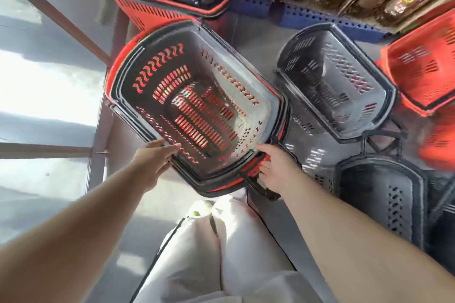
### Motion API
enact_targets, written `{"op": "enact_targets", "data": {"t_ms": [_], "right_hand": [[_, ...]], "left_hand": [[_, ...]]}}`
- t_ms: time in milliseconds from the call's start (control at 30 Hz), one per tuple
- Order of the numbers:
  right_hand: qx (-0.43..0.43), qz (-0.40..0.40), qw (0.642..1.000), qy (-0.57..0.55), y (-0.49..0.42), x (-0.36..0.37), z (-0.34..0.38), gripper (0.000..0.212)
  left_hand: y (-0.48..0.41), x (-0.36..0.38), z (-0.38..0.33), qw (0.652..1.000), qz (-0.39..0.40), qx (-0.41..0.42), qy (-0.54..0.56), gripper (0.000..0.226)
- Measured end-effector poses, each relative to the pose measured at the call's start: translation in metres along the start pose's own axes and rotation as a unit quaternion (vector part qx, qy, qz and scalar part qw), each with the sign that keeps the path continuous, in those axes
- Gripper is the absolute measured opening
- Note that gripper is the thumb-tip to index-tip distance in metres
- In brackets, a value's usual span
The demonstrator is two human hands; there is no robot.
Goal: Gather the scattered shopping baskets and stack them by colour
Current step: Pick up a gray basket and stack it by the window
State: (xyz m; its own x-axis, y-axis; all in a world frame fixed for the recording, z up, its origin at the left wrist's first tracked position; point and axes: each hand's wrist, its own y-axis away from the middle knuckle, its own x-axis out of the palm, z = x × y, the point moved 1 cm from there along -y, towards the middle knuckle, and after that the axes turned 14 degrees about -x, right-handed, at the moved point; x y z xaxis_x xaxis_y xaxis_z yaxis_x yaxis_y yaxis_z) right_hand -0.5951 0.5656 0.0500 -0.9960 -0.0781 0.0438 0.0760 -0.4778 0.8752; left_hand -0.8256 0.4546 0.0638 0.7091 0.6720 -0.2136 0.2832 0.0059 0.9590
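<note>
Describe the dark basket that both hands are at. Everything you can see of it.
The dark basket looks like grey-black plastic, rectangular with rounded corners and a thick rim. Straight and wavy slots cut its walls and floor; red shows through them. It sits upright, nested in a red basket. Sun lights its right wall pale. The left hand touches the near left rim with straight fingers; the right hand rests at the near right corner.

Window [37, 81] glare blown out left of my grey basket [258, 76]; orange baskets [423, 64] right of it motion-blurred, edges warped.
</note>
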Motion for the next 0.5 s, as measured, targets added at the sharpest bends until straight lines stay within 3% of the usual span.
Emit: {"op": "enact_targets", "data": {"t_ms": [100,233,500], "right_hand": [[-0.058,-0.016,0.998,0.037,0.038,-0.012,0.002,0.044],[-0.140,-0.084,0.986,0.019,0.099,-0.039,-0.006,0.007],[-0.255,-0.192,0.947,0.025,0.216,-0.137,-0.051,0.006]], "left_hand": [[0.038,0.004,-0.004,0.996,0.041,0.065,-0.053,0.042],[0.094,0.017,0.003,0.982,0.093,0.126,-0.108,0.042],[0.173,0.084,0.048,0.916,0.180,0.206,-0.294,0.033]]}}
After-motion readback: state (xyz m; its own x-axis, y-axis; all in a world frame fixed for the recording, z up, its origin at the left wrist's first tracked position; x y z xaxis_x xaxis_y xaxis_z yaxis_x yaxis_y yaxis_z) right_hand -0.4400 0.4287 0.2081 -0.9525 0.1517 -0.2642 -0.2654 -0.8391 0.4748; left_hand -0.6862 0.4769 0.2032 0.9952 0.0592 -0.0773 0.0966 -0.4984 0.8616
